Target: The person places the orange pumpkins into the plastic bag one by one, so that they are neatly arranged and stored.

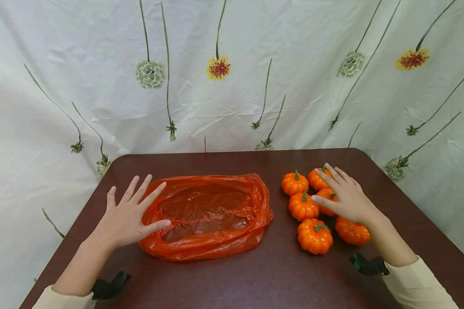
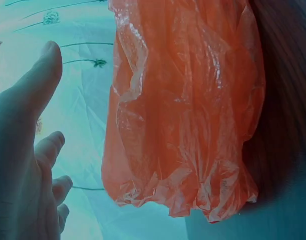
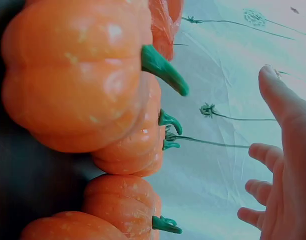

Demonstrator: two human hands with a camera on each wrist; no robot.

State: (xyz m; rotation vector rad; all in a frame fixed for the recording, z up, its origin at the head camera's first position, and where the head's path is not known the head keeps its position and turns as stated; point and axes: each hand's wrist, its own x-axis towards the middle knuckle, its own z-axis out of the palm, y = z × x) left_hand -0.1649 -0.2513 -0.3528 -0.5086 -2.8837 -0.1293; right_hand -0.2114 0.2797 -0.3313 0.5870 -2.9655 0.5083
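Both hands are spread in the air with nothing in their grasp. The left hand [image 1: 125, 219] hovers beside the near-left end of a red-orange plastic bag [image 1: 201, 249], its thumb and forefinger overlapping the rim in the head view, though the left wrist view shows a gap. The bag lies to the right of that hand, mouth upward and held wide; no pumpkin shows inside it. Six small ribbed orange pumpkins [image 1: 303, 207] with green stems sit clustered below and to the left of the right hand [image 1: 345, 196], which also looks apart from them.

This reads as a poised stage, before any grasp. A pick from here would call for the right hand to lower and curl round one pumpkin without nudging its close neighbours, and the left to steady the limp rim.

A strip of brown table [image 1: 232, 281] separates bag from pumpkins, giving the right hand room to travel leftward. More surface lies between the forearms. The table's far edge runs just beyond both hands' fingertips, backed by a flower-printed cloth [image 1: 294, 38].
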